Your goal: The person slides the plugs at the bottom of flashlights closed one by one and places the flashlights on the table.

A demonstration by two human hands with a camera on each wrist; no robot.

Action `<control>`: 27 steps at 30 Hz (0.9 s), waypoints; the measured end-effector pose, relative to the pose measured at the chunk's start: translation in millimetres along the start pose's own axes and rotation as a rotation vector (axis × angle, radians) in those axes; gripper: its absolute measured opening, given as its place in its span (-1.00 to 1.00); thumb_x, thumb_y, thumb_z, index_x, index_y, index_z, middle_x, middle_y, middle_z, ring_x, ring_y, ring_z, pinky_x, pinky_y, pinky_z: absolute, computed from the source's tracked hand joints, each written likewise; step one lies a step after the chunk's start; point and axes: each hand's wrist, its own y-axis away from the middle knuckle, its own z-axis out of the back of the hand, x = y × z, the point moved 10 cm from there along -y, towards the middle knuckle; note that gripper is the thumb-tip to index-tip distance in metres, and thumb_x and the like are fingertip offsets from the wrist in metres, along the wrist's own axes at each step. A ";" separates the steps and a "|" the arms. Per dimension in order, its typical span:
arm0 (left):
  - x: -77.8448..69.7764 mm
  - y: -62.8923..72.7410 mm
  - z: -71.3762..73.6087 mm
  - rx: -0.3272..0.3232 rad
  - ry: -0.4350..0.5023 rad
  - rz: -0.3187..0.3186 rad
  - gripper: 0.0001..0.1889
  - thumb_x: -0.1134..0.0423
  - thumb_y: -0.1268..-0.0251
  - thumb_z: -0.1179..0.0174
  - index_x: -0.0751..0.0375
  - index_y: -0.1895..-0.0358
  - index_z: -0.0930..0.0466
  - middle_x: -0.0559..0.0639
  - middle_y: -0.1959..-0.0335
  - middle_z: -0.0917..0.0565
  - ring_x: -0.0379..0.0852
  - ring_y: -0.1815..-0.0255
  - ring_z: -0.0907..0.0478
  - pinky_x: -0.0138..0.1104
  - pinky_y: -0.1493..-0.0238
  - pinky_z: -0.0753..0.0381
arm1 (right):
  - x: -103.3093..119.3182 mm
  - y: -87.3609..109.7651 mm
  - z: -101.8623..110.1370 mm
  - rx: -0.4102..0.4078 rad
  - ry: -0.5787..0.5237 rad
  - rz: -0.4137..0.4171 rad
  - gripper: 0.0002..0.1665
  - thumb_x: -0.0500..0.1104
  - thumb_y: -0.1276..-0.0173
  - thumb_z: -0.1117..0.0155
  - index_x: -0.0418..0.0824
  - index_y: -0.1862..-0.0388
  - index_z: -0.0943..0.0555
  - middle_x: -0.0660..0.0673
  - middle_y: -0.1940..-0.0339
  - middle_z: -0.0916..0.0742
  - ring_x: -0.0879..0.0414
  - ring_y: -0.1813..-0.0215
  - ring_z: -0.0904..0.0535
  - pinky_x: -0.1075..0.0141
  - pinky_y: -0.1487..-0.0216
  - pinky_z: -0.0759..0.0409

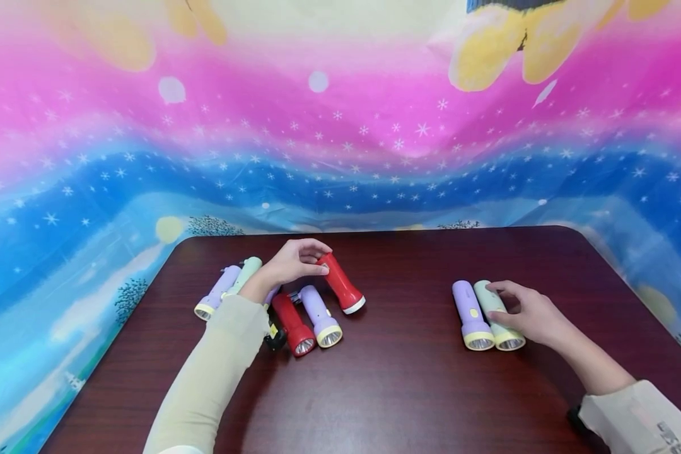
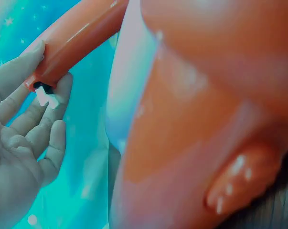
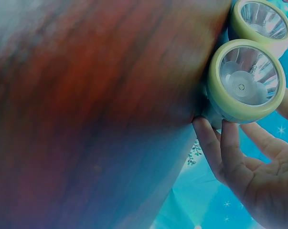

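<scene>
In the head view my left hand (image 1: 292,263) pinches a red flashlight (image 1: 340,285) by its tail end, the white-rimmed head tilted down to the right. The left wrist view shows thumb and fingertips on that red flashlight (image 2: 81,38), with pale plug prongs (image 2: 47,97) sticking out of its tail. Over on the right, my right hand (image 1: 528,310) grips a light green flashlight (image 1: 487,296) between thumb and fingers. A purple flashlight (image 1: 466,306) lies right beside it on the table. In the right wrist view fingertips are at the green flashlight (image 3: 246,78), below its lens.
Left of centre, another red flashlight (image 1: 291,318) and a purple one (image 1: 318,312) lie side by side. A black item (image 1: 275,339) is partly hidden by my left sleeve. Farther left lie purple (image 1: 221,289) and green (image 1: 248,270) flashlights. A patterned cloth (image 1: 340,126) hangs behind the dark table (image 1: 397,391).
</scene>
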 end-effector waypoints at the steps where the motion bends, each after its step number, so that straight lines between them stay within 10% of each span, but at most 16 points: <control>1: -2.2 -0.1 -0.9 -0.005 0.001 -0.011 -0.54 0.34 -0.19 -0.40 0.26 -0.18 -0.58 0.19 -0.10 -0.65 0.04 -0.13 -0.60 -0.12 -0.28 -0.57 | -0.3 0.3 -0.4 0.001 -0.002 -0.001 -0.30 -0.12 -0.31 -0.39 -0.34 -0.36 -0.40 -0.56 -0.16 -0.57 -0.22 0.09 -0.67 0.03 0.24 -0.69; 27: -18.2 -4.4 -12.7 -0.062 0.063 0.003 -0.56 0.27 -0.13 -0.45 0.16 -0.13 -0.66 0.11 -0.04 -0.70 -0.02 0.03 -0.67 -0.21 -0.01 -0.69 | -0.7 -1.3 0.0 0.001 0.000 0.000 -0.29 -0.11 -0.31 -0.40 -0.34 -0.36 -0.40 -0.56 -0.15 -0.58 -0.21 0.10 -0.67 0.00 0.22 -0.69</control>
